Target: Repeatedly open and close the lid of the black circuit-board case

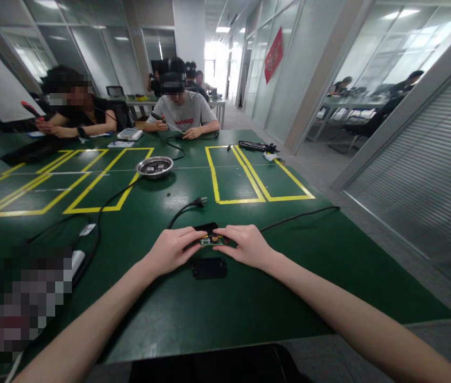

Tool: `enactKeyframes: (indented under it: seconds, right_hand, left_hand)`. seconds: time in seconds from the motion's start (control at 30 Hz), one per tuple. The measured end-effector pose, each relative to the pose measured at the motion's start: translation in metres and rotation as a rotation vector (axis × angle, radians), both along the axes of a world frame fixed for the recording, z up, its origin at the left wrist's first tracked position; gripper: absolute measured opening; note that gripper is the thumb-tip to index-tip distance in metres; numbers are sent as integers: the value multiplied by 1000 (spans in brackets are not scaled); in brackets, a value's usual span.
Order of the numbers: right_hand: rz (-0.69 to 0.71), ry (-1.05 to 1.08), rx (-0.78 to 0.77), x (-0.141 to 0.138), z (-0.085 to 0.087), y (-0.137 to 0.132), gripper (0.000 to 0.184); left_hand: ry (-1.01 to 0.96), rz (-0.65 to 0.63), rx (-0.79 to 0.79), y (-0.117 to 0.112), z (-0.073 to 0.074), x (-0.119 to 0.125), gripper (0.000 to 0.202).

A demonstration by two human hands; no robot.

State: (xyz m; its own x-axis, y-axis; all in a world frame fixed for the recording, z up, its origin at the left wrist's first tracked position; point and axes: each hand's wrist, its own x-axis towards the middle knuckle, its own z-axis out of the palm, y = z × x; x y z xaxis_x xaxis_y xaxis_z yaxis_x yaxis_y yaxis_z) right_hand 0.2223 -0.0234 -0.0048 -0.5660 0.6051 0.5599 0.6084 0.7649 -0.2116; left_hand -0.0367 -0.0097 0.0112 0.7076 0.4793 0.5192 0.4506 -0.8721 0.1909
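My left hand (172, 248) and my right hand (248, 244) meet over the green table, closed on opposite ends of a small circuit board (211, 241). Several small parts stand on the board, one of them copper-coloured. Just behind the board shows a black plastic housing (208, 227); whether the board sits inside it I cannot tell. Nearer to me, a flat black plastic cover (210, 268) lies apart from both hands. Beyond my left hand a black power cord ends in a two-pin plug (198, 202). To the right of my right hand runs a thin black cable (301, 216).
A metal bowl (155, 176) holding small metal parts stands farther back. Yellow tape (241, 201) marks rectangles on the green table (289, 276). A black device (257, 146) lies at the far right. Two people (187, 109) work across the table, one holding a screwdriver (169, 123).
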Motion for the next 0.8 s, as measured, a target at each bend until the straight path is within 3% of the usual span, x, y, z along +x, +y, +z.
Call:
enactKeyframes:
  seconds: [0.33,0.47,0.6,0.8]
  right_hand:
    - [1,-110,80,3,0,5,25]
    - [1,-118,-10,4,6,4,34]
    - [4,-123,-141,8,14,1,38]
    - [-35,-161,-286,2,14,-2,67]
  left_hand:
    - [38,70,-154,2,4,-8,24]
    - [122,71,-201,2,8,-10,23]
    - [142,92,-344,-2,11,-8,28]
    - [217,178,-453,-2,13,-4,51]
